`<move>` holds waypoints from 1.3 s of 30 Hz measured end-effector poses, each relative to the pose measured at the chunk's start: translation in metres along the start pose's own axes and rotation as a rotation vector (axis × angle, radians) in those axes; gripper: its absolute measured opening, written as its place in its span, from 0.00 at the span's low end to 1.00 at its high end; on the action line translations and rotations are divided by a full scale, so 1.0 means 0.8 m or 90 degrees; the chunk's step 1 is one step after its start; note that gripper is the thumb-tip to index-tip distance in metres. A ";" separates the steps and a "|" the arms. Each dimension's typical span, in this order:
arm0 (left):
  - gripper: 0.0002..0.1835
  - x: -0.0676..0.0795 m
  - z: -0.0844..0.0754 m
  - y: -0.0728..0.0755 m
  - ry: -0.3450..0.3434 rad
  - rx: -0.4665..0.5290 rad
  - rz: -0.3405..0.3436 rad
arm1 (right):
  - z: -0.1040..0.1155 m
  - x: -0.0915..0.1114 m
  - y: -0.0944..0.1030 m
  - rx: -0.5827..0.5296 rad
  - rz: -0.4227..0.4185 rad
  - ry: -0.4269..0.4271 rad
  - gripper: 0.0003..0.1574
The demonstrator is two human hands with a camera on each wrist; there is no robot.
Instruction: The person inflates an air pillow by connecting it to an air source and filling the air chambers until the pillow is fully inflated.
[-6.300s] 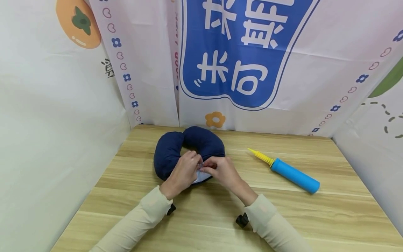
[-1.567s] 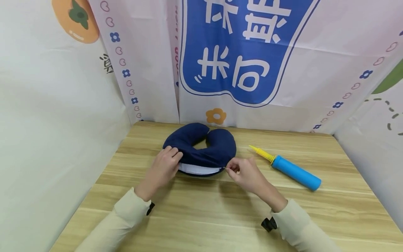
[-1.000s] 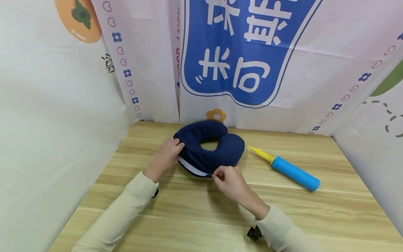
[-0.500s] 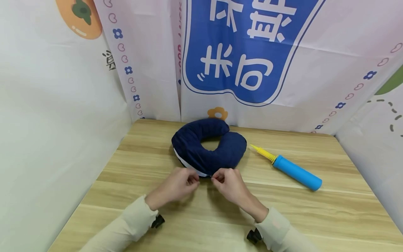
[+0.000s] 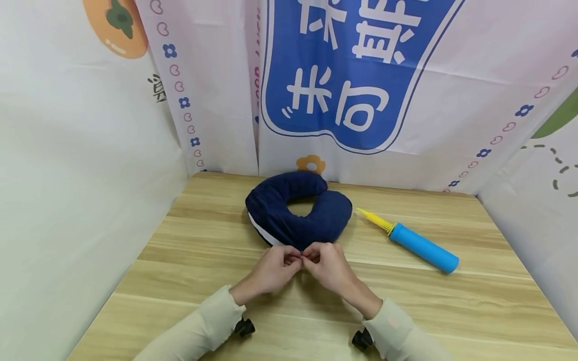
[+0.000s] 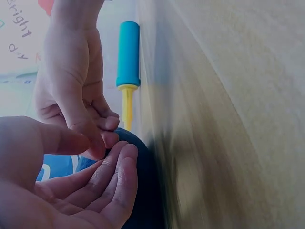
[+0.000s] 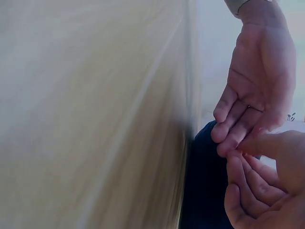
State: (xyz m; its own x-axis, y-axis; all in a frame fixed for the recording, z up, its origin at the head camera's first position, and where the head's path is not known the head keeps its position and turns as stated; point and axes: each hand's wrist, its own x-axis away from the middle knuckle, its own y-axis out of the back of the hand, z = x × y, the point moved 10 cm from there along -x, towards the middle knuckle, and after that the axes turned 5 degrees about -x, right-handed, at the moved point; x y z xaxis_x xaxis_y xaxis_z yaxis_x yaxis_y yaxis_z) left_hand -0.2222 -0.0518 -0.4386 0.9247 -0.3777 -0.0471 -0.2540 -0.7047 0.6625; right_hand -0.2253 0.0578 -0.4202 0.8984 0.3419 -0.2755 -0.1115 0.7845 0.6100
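A navy blue U-shaped neck pillow [image 5: 289,228] lies on the table with its opening toward the back right. Along its front left edge an unzipped seam shows a strip of white lining [image 5: 264,233]. My left hand [image 5: 273,268] and right hand [image 5: 331,265] meet at the pillow's front edge, thumbs and fingertips pinching at the zipper. In the left wrist view, the left hand's fingers [image 6: 116,176] are bent close against the right hand's fingertips. The zipper pull is mostly hidden between the fingers. In the right wrist view, the dark pillow [image 7: 205,186] sits just beyond both hands.
A blue hand pump [image 5: 424,247] with a yellow nozzle [image 5: 375,218] lies on the wood-grain table [image 5: 451,311], right of the pillow. Behind the table hangs a printed cloth [image 5: 217,100], and a white wall [image 5: 90,175] stands at the left.
The pillow has turned, its opening now toward the back right. The left hand has let go of the pillow's left side and come to the front beside the right hand; less white lining shows.
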 end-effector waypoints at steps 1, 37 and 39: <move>0.10 -0.001 0.000 0.001 0.003 -0.002 -0.003 | 0.001 0.000 0.000 0.002 0.003 0.005 0.03; 0.09 -0.007 -0.061 0.036 -0.233 -0.272 -0.220 | 0.057 -0.011 0.014 0.329 -0.135 0.359 0.11; 0.09 -0.006 -0.063 0.036 -0.249 -0.279 -0.224 | 0.060 -0.013 0.013 0.340 -0.132 0.365 0.10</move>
State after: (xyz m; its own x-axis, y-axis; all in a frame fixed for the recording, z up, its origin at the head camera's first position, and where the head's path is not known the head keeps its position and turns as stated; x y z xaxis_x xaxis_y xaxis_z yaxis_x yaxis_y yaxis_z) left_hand -0.2197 -0.0405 -0.3816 0.7400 -0.4187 -0.5264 0.2569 -0.5473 0.7965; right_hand -0.2154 0.0378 -0.3756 0.5046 0.5418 -0.6722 0.3817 0.5584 0.7366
